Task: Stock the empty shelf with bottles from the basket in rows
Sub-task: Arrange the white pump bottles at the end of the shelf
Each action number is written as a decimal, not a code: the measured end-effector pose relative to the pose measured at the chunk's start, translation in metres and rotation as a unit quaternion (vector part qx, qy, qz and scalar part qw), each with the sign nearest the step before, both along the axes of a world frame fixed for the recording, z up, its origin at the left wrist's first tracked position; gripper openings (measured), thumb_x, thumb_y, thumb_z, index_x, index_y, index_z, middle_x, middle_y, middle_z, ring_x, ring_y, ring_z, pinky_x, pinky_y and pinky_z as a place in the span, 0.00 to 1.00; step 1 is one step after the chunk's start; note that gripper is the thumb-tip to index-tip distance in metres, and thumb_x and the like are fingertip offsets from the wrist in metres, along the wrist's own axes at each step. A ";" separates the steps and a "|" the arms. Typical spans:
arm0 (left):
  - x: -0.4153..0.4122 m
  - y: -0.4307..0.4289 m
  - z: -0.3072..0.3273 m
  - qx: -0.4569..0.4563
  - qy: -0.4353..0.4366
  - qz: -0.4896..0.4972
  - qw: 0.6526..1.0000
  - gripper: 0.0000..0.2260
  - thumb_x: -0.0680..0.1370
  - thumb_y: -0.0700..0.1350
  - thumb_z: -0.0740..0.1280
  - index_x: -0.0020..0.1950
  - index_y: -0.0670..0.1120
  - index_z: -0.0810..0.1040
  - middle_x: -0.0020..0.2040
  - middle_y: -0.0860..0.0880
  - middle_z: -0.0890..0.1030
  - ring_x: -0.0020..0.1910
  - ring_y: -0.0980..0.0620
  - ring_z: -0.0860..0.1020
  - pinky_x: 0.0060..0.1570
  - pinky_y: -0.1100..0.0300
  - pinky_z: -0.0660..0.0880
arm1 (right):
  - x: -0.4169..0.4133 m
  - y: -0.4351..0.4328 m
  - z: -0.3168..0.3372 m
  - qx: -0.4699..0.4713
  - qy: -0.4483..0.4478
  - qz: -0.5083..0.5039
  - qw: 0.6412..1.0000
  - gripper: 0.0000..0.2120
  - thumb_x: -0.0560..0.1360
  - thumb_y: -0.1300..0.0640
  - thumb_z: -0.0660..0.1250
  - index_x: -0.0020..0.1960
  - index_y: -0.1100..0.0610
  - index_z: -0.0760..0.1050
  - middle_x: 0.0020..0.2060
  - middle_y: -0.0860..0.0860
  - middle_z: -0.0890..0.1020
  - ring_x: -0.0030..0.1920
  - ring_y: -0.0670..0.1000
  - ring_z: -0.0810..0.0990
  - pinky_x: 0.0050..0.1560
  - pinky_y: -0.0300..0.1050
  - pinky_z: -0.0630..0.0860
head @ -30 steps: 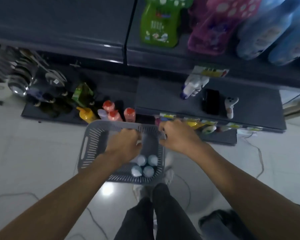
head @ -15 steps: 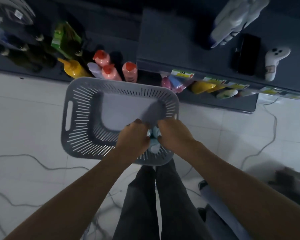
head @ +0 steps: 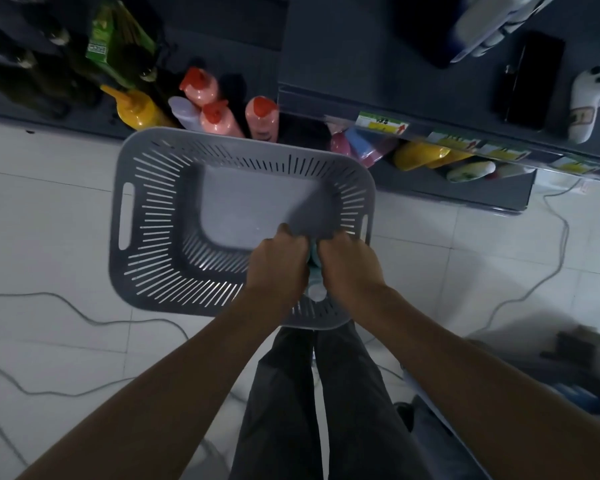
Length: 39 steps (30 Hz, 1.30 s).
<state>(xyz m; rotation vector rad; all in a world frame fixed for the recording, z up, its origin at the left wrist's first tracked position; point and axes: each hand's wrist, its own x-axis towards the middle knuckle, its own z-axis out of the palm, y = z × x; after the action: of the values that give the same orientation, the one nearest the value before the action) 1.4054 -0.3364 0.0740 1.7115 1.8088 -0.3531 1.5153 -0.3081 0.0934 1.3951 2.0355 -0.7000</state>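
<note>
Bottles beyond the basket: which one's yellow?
The yellow bottle at the cluster's left end, with a pointed nozzle; its neighbours are three pink bottles with red caps and one pale lilac bottle.

A floor (head: 49, 220) of pale square tiles is seen across the left and right of the frame, crossed by thin grey grout lines. A thin cable (head: 84, 315) is looped over the tiles at lower left, and a second cable (head: 564, 237) is trailed down the right side. Dark grey shelving is set along the top: a low base shelf (head: 84, 124) at upper left and a higher shelf (head: 361, 64) at upper right, its front edge lined with price labels (head: 383, 122). The scene is dimly lit, and the shelving is kept in shadow.
</note>
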 end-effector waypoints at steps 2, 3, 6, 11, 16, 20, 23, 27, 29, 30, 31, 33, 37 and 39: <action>0.002 0.000 -0.001 -0.001 0.007 0.003 1.000 0.09 0.80 0.43 0.67 0.60 0.45 0.77 0.57 0.43 0.75 0.54 0.39 0.81 0.48 0.52 0.75 | 0.000 -0.001 -0.004 0.011 -0.002 0.000 1.000 0.11 0.79 0.64 0.64 0.60 0.59 0.77 0.56 0.58 0.78 0.55 0.60 0.81 0.51 0.50 0.77; 0.002 0.000 -0.001 -0.003 0.008 0.007 1.000 0.09 0.81 0.43 0.67 0.60 0.45 0.76 0.58 0.43 0.74 0.54 0.39 0.81 0.46 0.53 0.74 | 0.000 -0.002 -0.005 0.016 -0.003 0.000 1.000 0.11 0.79 0.63 0.64 0.60 0.59 0.77 0.56 0.58 0.78 0.55 0.60 0.82 0.51 0.50 0.77; 0.003 0.000 -0.002 0.001 0.007 0.020 1.000 0.10 0.81 0.44 0.67 0.61 0.45 0.75 0.59 0.43 0.75 0.54 0.39 0.81 0.45 0.54 0.72 | 0.000 -0.003 -0.010 0.025 -0.003 0.000 1.000 0.11 0.78 0.63 0.65 0.60 0.59 0.77 0.56 0.58 0.77 0.54 0.59 0.82 0.50 0.49 0.77; 0.003 -0.001 -0.006 0.010 0.004 0.037 0.999 0.10 0.80 0.45 0.69 0.61 0.45 0.76 0.58 0.44 0.76 0.53 0.40 0.81 0.45 0.54 0.72 | -0.001 -0.005 -0.013 0.046 0.003 -0.003 0.999 0.10 0.79 0.62 0.64 0.59 0.58 0.77 0.56 0.57 0.77 0.52 0.59 0.82 0.49 0.49 0.78; 0.000 -0.003 -0.007 0.020 0.009 0.054 0.998 0.11 0.78 0.46 0.72 0.57 0.45 0.77 0.53 0.45 0.77 0.50 0.41 0.82 0.46 0.53 0.76 | -0.003 -0.003 -0.010 0.074 0.010 -0.008 0.997 0.08 0.79 0.62 0.64 0.57 0.58 0.78 0.54 0.57 0.77 0.49 0.58 0.83 0.48 0.48 0.79; -0.004 -0.002 0.008 0.056 0.017 0.050 0.997 0.11 0.77 0.46 0.73 0.57 0.46 0.77 0.52 0.46 0.78 0.47 0.42 0.83 0.43 0.55 0.74 | -0.003 0.001 0.003 0.094 0.029 -0.029 0.995 0.07 0.80 0.58 0.65 0.57 0.57 0.77 0.53 0.56 0.78 0.48 0.57 0.82 0.48 0.47 0.79; -0.007 0.003 0.029 0.065 0.015 0.052 0.996 0.13 0.77 0.47 0.72 0.59 0.46 0.76 0.53 0.45 0.77 0.48 0.40 0.82 0.42 0.53 0.75 | -0.002 0.003 0.019 0.112 0.047 -0.038 0.992 0.08 0.79 0.56 0.67 0.57 0.57 0.78 0.53 0.56 0.79 0.47 0.55 0.83 0.47 0.46 0.81; -0.008 0.014 0.066 0.057 0.027 0.040 0.997 0.17 0.75 0.47 0.74 0.61 0.46 0.75 0.56 0.44 0.77 0.52 0.39 0.81 0.46 0.50 0.76 | 0.000 0.011 0.053 0.135 0.073 -0.030 0.988 0.10 0.76 0.56 0.70 0.56 0.57 0.77 0.53 0.56 0.78 0.47 0.57 0.82 0.47 0.49 0.79; -0.008 0.018 0.086 0.065 0.039 0.028 0.997 0.17 0.76 0.47 0.73 0.62 0.45 0.75 0.56 0.43 0.77 0.53 0.38 0.80 0.46 0.50 0.74 | 0.001 0.015 0.074 0.143 0.071 -0.020 0.987 0.10 0.76 0.56 0.69 0.56 0.56 0.76 0.53 0.57 0.78 0.49 0.59 0.81 0.47 0.50 0.77; -0.007 0.021 0.096 0.068 0.044 0.023 0.996 0.16 0.76 0.46 0.73 0.62 0.45 0.76 0.57 0.43 0.77 0.54 0.38 0.80 0.47 0.50 0.74 | 0.001 0.017 0.085 0.150 0.068 -0.020 0.986 0.10 0.76 0.57 0.69 0.57 0.56 0.76 0.54 0.57 0.78 0.50 0.60 0.81 0.47 0.51 0.77; -0.006 0.023 0.107 0.072 0.048 0.018 0.996 0.16 0.75 0.45 0.73 0.61 0.45 0.76 0.57 0.42 0.77 0.54 0.38 0.80 0.47 0.50 0.75 | 0.002 0.019 0.095 0.158 0.065 -0.023 0.985 0.10 0.76 0.57 0.69 0.57 0.56 0.76 0.54 0.57 0.78 0.51 0.60 0.81 0.48 0.51 0.77; -0.004 0.030 0.129 0.083 0.058 0.008 0.995 0.15 0.75 0.43 0.73 0.61 0.44 0.77 0.58 0.42 0.78 0.56 0.38 0.80 0.47 0.50 0.75 | 0.005 0.024 0.118 0.177 0.063 -0.025 0.982 0.12 0.75 0.59 0.70 0.58 0.56 0.78 0.54 0.57 0.79 0.52 0.61 0.81 0.47 0.50 0.76; 0.003 0.044 0.179 0.113 0.065 -0.012 0.991 0.12 0.75 0.41 0.72 0.57 0.43 0.79 0.56 0.42 0.79 0.56 0.39 0.80 0.44 0.52 0.72 | 0.019 0.035 0.169 0.198 0.062 -0.033 0.978 0.14 0.73 0.59 0.71 0.59 0.55 0.79 0.55 0.58 0.79 0.54 0.63 0.80 0.47 0.50 0.76; 0.006 0.052 0.206 0.135 0.058 -0.021 0.989 0.11 0.73 0.41 0.73 0.55 0.44 0.79 0.54 0.42 0.79 0.54 0.39 0.80 0.42 0.53 0.71 | 0.028 0.040 0.196 0.206 0.078 -0.041 0.975 0.15 0.73 0.58 0.71 0.59 0.54 0.79 0.55 0.58 0.79 0.54 0.64 0.79 0.48 0.51 0.76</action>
<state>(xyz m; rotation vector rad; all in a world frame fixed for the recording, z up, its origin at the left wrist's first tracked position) 1.4115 -0.2845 0.2798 1.9512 1.9816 -0.2368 1.5437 -0.2682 0.2895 1.7068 2.3541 -0.4463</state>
